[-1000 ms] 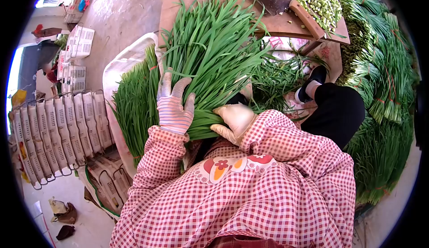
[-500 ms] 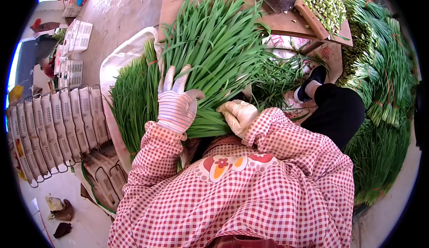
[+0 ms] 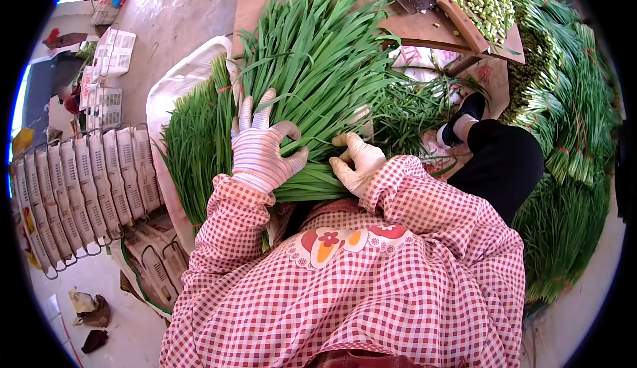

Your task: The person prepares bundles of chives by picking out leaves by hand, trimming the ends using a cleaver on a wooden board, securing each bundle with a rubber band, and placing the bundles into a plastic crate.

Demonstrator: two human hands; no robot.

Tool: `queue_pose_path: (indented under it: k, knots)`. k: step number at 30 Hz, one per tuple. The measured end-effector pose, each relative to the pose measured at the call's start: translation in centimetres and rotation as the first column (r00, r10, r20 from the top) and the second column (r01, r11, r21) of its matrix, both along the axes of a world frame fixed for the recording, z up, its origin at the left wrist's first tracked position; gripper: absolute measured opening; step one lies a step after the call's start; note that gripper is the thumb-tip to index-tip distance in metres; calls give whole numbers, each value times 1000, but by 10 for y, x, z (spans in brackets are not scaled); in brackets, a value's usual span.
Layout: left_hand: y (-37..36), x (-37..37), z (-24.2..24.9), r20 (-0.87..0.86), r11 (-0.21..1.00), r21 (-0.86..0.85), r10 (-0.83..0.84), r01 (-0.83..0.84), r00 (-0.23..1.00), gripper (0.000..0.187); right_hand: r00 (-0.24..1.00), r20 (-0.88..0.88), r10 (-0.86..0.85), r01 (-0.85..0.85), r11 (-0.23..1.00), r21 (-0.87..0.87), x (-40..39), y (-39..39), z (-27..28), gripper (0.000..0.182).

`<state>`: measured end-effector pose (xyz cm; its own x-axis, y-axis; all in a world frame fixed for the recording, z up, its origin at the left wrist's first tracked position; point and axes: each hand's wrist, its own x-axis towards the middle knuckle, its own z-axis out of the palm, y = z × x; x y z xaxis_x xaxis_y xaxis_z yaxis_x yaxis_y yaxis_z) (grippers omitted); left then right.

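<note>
A large heap of loose garlic chives (image 3: 318, 63) lies in front of me, its long leaves fanning away over the board. My left hand (image 3: 262, 152), in a striped glove, rests on the heap's left side with fingers spread and thumb apart. At the near right edge is my right hand (image 3: 363, 162), in a cream glove. Its thumb and forefinger are parted beside the chives, with nothing visible between them. To the left, tied chive bundles (image 3: 199, 122) with red bands fill a white basket (image 3: 159, 96).
A cleaver (image 3: 458, 20) lies on the wooden board (image 3: 424, 33) by a pile of chopped stalks (image 3: 474, 0). Banded bundles (image 3: 570, 103) are stacked at right. Loose leaves (image 3: 411, 116) lie near my foot. Stacked crates (image 3: 86, 189) stand at left.
My right hand has gone from closed at the chives' near edge to thumb and forefinger parted. My left hand has shifted slightly, its thumb now further from the forefinger.
</note>
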<state>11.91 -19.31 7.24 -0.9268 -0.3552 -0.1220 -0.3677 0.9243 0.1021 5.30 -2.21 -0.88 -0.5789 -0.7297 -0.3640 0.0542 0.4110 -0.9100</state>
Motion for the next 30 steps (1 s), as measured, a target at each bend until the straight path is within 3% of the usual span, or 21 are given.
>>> queue_pose_path:
  k: [4, 5, 8, 11, 13, 17, 19, 21, 23, 30]
  knots:
    - [-3, 2, -2, -17, 1000, 14, -7, 7, 1000, 28, 992, 122, -25, 19, 999, 47, -9, 2, 9, 34]
    - [-3, 3, -3, -31, 1000, 19, -12, 13, 999, 29, 964, 253, -83, 76, 996, 39, -8, 0, -11, 35]
    - [-1, 2, -2, -27, 1000, 0, -17, 17, 999, 32, 938, 342, -62, 58, 998, 22, -16, 1, -20, 40]
    - [-1, 2, -2, -12, 1000, -17, -25, 25, 1000, 34, 882, 467, -57, 105, 992, -76, -14, -2, -39, 41]
    - [-2, 2, -2, -11, 1000, 1, -25, 25, 1000, 35, 679, 715, -166, 288, 956, -52, -15, -2, -41, 40]
    - [0, 1, -1, 33, 1000, -3, -19, 19, 999, 38, 731, 674, -107, 211, 975, -74, -13, -5, -49, 29]
    - [0, 1, 0, 39, 1000, -1, -18, 18, 999, 39, 734, 663, -149, 262, 962, -75, -14, -10, -40, 23]
    - [2, 1, -1, 46, 1000, 1, -18, 18, 999, 40, 664, 724, -186, 146, 982, 118, -24, -15, -31, 18]
    - [2, 1, -2, 49, 1000, -10, -21, 21, 999, 40, 634, 755, -168, 130, 985, 110, -26, -17, -40, 18]
    - [6, 2, -3, 38, 998, -34, -43, 45, 998, 40, 700, 711, -65, 16, 997, 76, -26, -21, -45, 24]
